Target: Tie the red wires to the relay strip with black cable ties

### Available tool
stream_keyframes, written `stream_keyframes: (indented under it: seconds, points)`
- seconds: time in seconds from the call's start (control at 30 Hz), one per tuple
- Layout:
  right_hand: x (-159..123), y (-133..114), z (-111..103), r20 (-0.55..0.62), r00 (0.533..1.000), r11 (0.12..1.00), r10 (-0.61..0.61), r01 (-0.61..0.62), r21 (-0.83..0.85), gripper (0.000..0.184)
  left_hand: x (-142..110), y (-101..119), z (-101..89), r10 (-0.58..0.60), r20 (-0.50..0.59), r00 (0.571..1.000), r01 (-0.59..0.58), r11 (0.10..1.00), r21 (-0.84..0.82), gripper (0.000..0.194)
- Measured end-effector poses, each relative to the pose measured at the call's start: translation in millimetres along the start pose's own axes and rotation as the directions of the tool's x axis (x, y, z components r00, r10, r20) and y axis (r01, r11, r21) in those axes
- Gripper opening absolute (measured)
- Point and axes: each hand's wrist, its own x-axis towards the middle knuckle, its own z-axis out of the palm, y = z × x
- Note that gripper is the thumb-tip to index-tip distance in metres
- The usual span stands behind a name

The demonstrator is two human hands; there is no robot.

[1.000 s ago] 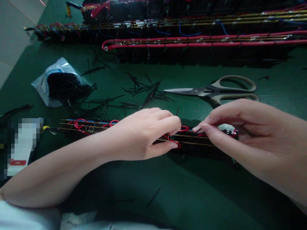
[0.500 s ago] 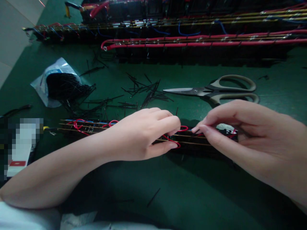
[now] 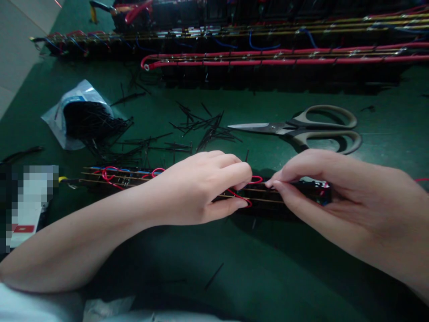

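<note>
A long black strip [image 3: 90, 181] with thin brass rods and loops of red wire [image 3: 256, 179] lies across the green table in front of me. My left hand [image 3: 204, 188] is closed over its middle, thumb on the near side by a red wire and fingers curled on the far side. To the right, my right hand [image 3: 338, 192] pinches thumb and forefinger together just above the strip. A small dark piece, seemingly a black cable tie, is at those fingertips, mostly hidden. The strip's right part lies partly behind this hand.
Scissors [image 3: 268, 128] lie beyond my right hand. Loose black cable ties [image 3: 211, 129] are scattered beside an open plastic bag [image 3: 89, 91] of them. Larger wired assemblies [image 3: 234, 62] with red cables line the back. A partly blurred white item [image 3: 30, 201] sits at left.
My right hand has shifted slightly left and down, its fingertips drawn closer together over the dark piece. The left hand stays in place.
</note>
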Motion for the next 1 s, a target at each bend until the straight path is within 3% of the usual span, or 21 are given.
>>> stream_keyframes:
  seconds: [0.3,1.0]
  points:
    - [0.9,-1.1,5.3,0.025,0.996,0.996,-0.09,0.091,-0.014,0.015,-0.3,-1.2,0.1,0.005,-0.007,1.0,-0.005,1.0,0.005,0.007]
    - [0.2,0.8,2.9,0.02,0.998,0.998,-0.054,0.054,0.016,0.011,0.0,0.2,-0.7,-0.006,0.007,1.0,0.006,1.0,0.007,0.007]
